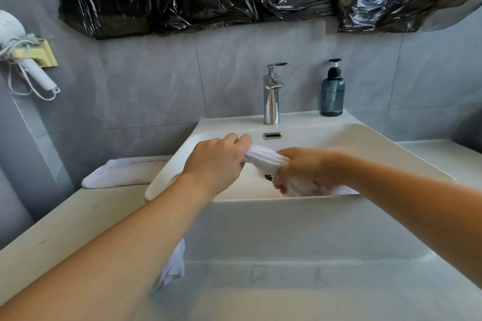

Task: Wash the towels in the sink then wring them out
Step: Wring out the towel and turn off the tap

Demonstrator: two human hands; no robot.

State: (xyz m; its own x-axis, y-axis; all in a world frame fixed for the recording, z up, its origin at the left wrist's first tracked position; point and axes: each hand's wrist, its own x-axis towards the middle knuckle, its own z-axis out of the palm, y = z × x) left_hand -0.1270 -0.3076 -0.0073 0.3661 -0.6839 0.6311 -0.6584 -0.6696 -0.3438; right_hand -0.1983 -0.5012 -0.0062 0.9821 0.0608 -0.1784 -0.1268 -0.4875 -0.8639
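Both fists, left hand [217,157] and right hand [300,167], grip twisted towel [263,157] over sink [365,138].

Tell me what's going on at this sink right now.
A person is wringing a white towel over the sink. The left hand grips one end and the right hand grips the other, with the twisted cloth bunched between them. The faucet shows no running water. Another white towel lies on the counter left of the basin, and a soap dispenser stands at the back right.
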